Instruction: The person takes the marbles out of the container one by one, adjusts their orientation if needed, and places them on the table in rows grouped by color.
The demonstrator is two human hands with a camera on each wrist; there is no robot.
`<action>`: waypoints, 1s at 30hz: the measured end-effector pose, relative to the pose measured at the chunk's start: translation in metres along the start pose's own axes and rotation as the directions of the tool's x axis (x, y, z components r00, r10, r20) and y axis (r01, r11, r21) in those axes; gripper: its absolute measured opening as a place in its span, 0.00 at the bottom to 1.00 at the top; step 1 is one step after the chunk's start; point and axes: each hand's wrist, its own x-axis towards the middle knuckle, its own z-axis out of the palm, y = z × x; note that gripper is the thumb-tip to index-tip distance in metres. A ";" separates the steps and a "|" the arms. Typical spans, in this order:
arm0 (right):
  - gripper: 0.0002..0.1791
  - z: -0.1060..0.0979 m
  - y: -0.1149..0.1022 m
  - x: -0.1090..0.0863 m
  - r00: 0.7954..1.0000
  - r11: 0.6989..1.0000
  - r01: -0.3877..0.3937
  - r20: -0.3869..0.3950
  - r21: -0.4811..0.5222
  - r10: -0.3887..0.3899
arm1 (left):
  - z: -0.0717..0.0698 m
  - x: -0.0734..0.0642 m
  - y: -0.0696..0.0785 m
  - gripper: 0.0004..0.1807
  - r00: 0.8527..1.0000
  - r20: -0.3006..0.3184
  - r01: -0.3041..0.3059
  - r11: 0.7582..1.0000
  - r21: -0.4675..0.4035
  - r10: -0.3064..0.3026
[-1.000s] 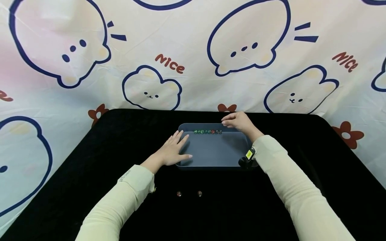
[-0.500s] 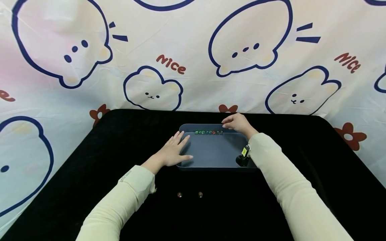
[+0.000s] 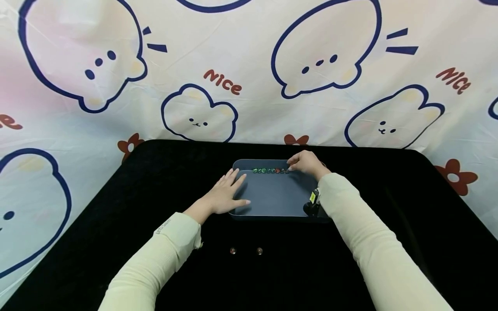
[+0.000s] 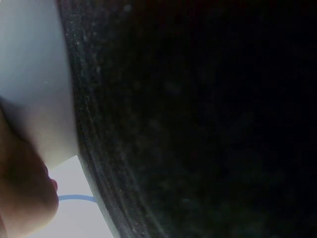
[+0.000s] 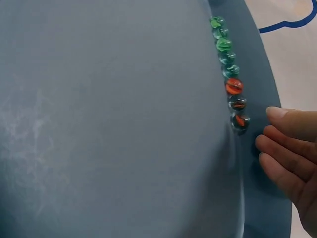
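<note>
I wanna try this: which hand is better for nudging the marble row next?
Probably the right hand: it's beside the marble row, while the left hand is spread at the left end of the tray.

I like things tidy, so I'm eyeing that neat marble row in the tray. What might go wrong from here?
The right hand is close to one end of the marble row; a nudge could break the line.
The left hand lies across the edge of the tray; a sudden push might set the row rolling.
Two loose marbles lie on the black surface, where a sleeve could knock them.
</note>
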 end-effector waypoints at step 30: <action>0.06 0.007 -0.006 0.000 0.986 0.949 0.159 0.084 -0.272 -0.141 | -0.002 -0.001 0.000 0.44 1.000 0.017 -0.003 0.999 -0.033 0.004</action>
